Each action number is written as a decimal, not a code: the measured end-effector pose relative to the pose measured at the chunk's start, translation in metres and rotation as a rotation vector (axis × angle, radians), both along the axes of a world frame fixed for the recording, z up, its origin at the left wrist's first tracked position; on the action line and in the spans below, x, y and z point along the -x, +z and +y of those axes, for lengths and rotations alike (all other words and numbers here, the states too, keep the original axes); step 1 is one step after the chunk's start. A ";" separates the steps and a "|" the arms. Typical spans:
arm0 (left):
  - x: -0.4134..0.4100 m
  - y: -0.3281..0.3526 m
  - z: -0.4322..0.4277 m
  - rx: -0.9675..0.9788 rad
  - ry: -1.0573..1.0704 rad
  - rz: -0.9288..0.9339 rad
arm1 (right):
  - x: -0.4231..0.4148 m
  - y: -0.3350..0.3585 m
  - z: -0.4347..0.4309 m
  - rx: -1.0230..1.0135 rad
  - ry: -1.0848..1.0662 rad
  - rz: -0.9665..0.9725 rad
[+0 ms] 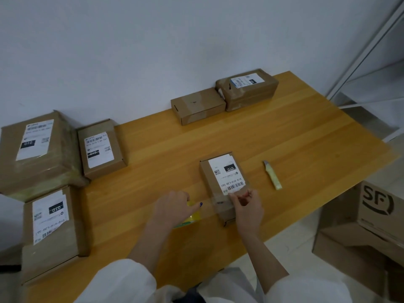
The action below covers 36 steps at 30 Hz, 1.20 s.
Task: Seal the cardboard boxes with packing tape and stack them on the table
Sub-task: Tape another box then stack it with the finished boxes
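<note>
Our white sleeves (122, 281) sit lowest; left hand (172, 206) grips the tape roll (193, 217) nr the front edge of the table (284, 138), right hand (248, 206) pinches the tape end (218, 204) onto the small box (223, 182) mid-table. First strip only, we reckon; other boxes (100, 147) round the edges, stacking not yet done.

Wooden table (295, 136): 1 labelled box (223, 184) lies flat near the front edge, with a roll of tape (193, 217) just left and a utility knife (273, 176) just right. At the back, a plain box (197, 106) touches a taped box (249, 90). 3 more crowd the left end: a large box (37, 154), a small box (100, 147) and a near box (52, 219).
</note>
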State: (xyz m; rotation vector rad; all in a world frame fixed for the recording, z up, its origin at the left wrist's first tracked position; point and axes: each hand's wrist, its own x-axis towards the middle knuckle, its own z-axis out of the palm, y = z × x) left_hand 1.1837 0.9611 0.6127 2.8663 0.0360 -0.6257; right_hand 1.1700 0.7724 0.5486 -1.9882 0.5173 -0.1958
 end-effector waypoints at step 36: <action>-0.007 0.001 -0.003 -0.041 -0.070 0.008 | -0.012 0.003 -0.016 0.261 0.191 0.093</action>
